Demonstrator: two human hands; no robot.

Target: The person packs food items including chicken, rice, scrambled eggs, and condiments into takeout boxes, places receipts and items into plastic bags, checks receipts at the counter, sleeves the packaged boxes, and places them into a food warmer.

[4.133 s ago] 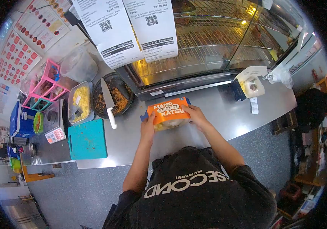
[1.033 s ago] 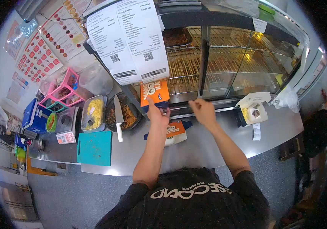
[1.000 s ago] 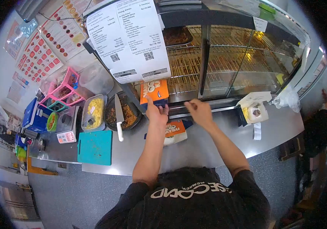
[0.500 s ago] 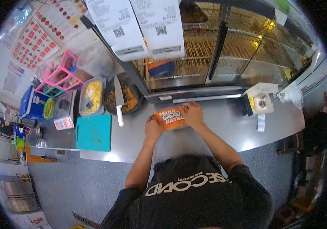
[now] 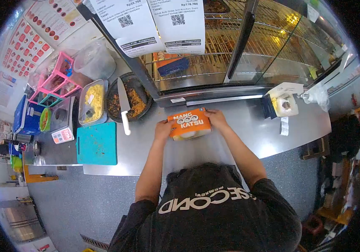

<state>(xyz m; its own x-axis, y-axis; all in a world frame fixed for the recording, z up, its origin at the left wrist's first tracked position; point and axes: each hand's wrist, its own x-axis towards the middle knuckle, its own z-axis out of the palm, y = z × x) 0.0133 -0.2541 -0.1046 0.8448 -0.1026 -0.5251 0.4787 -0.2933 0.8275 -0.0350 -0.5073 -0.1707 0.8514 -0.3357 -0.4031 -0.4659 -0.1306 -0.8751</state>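
Note:
An orange-topped food box [image 5: 191, 122] printed "MANG KATSU" is on the steel counter in front of me, its pale side toward my body. My left hand [image 5: 163, 129] grips its left end, thumb near the top edge. At the far right corner, the fingers of my right hand [image 5: 217, 119] close on the box. Whether its base touches the counter is hard to make out.
A knife [image 5: 124, 106] lies across a dark stone mortar [image 5: 112, 105] of reddish-brown paste. Nearby are a tub of yellow food [image 5: 82, 110], a teal cutting board [image 5: 97, 144] and a scale [image 5: 63, 135]. Receipts [image 5: 180, 29] hang before the glass display case; an opened box [image 5: 287, 110] stands right.
My right hand has slid from the box's top to its right corner, uncovering the full lettering. My left hand has shifted outward along the left end. The camera view has moved slightly.

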